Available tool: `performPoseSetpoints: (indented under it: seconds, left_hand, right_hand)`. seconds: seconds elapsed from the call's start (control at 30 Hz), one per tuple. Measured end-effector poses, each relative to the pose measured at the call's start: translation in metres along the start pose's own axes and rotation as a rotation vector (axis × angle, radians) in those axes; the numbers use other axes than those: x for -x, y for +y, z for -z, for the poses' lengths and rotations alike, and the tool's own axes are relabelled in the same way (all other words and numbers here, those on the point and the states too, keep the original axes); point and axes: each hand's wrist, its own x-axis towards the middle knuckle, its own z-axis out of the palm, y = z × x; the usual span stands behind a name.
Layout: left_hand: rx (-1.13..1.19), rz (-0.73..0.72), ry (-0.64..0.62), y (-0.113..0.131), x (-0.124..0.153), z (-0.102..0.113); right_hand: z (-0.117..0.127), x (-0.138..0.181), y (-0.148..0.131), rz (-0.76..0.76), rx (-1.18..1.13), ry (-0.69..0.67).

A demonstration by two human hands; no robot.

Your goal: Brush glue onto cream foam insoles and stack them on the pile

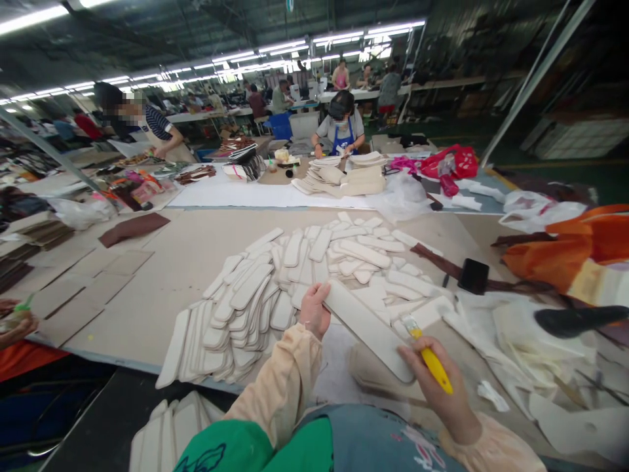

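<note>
A factory worktable (162, 262) seen from the wearer's head. At far left, another person's hand (17, 324) rests at the table edge, holding something small. Moving right, a wide fan of pale oblong pieces (275, 282) lies overlapped across the tabletop, spread so each face is exposed. Nearer the centre, the left hand (314, 311) pinches the far end of one long pale strip (368, 328), thumb on top, steadying it flat and angled toward the body. The right hand (439, 387) is closed around a yellow-handled brush (430, 360), bristles touching the strip's near half, while also propping that end. Further right lie white scraps (521, 341), a black block (473, 275) and orange fabric (580, 249).
</note>
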Motion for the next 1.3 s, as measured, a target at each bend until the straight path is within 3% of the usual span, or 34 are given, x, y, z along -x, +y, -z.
performPoseSetpoints:
  seconds: [0.23,0.33,0.6,0.83,1.03,1.3]
  left_hand:
    - [0.061,0.149,-0.176,-0.021,0.021,-0.002]
    - [0.08,0.151,-0.177,-0.029,0.024,0.001]
    - [0.087,0.17,-0.138,-0.017,0.008,0.017]
    - [0.13,0.174,-0.164,-0.008,0.0,0.028]
    - [0.213,0.185,-0.08,0.001,-0.012,0.041]
    - [0.289,0.236,0.049,-0.007,-0.019,0.063]
  right_hand:
    - [-0.013,-0.008,0.002,0.006,0.045,0.057]
    - [-0.017,-0.012,0.008,-0.007,0.07,0.061]
    - [-0.033,-0.016,0.015,-0.172,-0.098,-0.003]
    - [-0.046,-0.027,0.015,-0.095,-0.057,-0.018]
    - [-0.065,-0.042,0.014,-0.124,-0.114,-0.035]
    - [-0.081,-0.056,0.01,-0.165,-0.099,-0.084]
